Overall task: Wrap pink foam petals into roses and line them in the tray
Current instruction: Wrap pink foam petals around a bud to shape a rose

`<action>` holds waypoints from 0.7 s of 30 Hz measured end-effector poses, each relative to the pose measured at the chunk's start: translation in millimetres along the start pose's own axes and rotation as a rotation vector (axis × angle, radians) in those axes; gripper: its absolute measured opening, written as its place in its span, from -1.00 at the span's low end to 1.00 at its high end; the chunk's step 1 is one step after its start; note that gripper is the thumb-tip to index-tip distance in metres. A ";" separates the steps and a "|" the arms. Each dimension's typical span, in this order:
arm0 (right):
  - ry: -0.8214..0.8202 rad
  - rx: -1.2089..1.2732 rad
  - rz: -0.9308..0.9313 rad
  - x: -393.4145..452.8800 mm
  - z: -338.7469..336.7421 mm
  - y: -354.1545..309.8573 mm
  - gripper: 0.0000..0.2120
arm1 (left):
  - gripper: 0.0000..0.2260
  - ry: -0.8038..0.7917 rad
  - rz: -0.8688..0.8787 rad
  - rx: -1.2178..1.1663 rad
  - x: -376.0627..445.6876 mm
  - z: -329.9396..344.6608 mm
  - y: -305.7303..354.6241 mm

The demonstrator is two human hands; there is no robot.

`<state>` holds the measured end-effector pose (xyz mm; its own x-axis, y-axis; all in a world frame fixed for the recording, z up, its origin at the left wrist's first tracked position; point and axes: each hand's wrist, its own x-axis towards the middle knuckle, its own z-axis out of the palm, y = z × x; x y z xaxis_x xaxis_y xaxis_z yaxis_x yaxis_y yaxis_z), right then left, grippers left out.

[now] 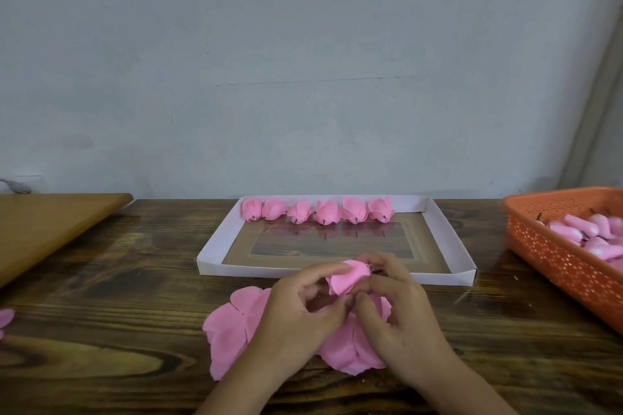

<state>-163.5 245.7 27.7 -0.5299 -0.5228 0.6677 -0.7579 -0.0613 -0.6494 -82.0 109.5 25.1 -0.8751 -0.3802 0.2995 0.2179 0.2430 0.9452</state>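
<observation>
A half-wrapped pink foam rose [347, 276] is held between both hands just in front of the white tray [215, 246]. My left hand [300, 310] pinches its left side, and my right hand [394, 307] grips its right side, where a dark stem tip shows. Under the hands lies a pile of flat pink petals [236, 323] on the wooden table. Several finished roses [318, 210] stand in a row along the tray's far wall.
An orange perforated basket [553, 256] with pink foam pieces sits at the right. A lighter wooden board [47, 226] lies at the left, and a stray pink petal [5, 318] is at the left edge. A grey wall stands behind the table.
</observation>
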 end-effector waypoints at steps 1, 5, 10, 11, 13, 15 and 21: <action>0.001 -0.002 -0.002 -0.1 -0.3 0.0 -0.65 | -0.67 0.000 0.001 0.001 -0.1 -0.2 -0.4; 0.005 -0.009 -0.009 -0.3 -0.6 -0.6 -0.66 | -0.63 -0.037 0.000 0.007 0.4 -0.4 -1.3; 0.009 0.044 0.040 0.2 -1.3 -4.1 -0.72 | -0.65 -0.024 -0.027 -0.059 2.1 -2.1 -1.2; 0.010 0.064 0.054 0.6 -1.8 -5.3 -0.73 | -0.67 -0.015 -0.034 -0.063 2.4 -2.4 -1.2; 0.012 0.087 0.072 1.4 -2.5 -7.8 -0.74 | -0.70 0.002 -0.046 -0.069 3.2 -3.0 -1.8; 0.006 0.096 0.089 1.8 -2.8 -9.7 -0.75 | -0.70 0.020 -0.054 -0.076 3.6 -3.5 -2.5; -0.026 0.117 0.158 2.0 -4.5 -7.5 -0.70 | -0.68 0.059 -0.085 -0.105 2.8 -0.4 -1.9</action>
<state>-160.5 248.9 35.5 -0.6273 -0.5555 0.5458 -0.6162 -0.0746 -0.7841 -84.8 107.6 24.2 -0.8661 -0.4480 0.2217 0.1904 0.1142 0.9750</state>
